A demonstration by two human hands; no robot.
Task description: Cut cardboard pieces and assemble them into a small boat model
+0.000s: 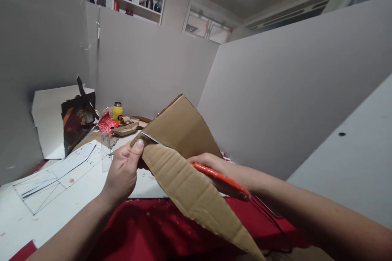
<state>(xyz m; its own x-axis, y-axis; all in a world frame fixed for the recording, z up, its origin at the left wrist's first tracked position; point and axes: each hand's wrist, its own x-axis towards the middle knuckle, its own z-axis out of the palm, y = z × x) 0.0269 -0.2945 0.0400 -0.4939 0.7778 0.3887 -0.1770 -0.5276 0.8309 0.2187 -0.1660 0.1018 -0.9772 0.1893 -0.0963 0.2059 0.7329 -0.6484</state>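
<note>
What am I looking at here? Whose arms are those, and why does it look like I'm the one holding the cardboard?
It looks that way because the camera sits on a person's head and looks down at their own two hands. There is only this one picture, so you see just what they see.

The left hand pinches a big piece of brown cardboard with the thumb on top. The right hand is partly hidden behind the cardboard and holds an orange knife. Its thin blade shows along a cut in the cardboard.

Underneath is a white table with a red cloth on it. On the left lies a paper drawing with pencil lines. Further back stand a yellow bottle, a dark bag and some cardboard scraps. Grey boards stand around the table like walls.
</note>
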